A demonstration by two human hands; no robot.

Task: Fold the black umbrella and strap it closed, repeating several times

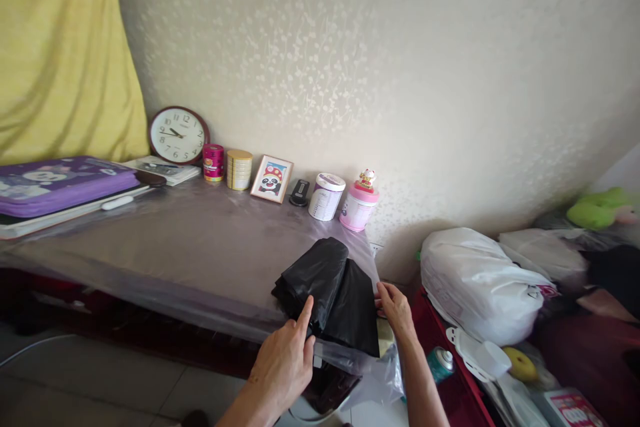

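A folded sheaf of thin, glossy black plastic [320, 277] lies at the near right corner of the table under a clear plastic cover [200, 233]. The left hand [284, 359] is at its near edge, forefinger stretched out over the plastic and thumb set apart below; whether the hidden fingers grip anything, I cannot tell. The right hand [396, 308] is at the sheaf's right edge, fingers bent and close together; whether they pinch the plastic cannot be told. Beyond the sheaf, at the far side, stands a round pink tub with a figurine on its lid [358, 210].
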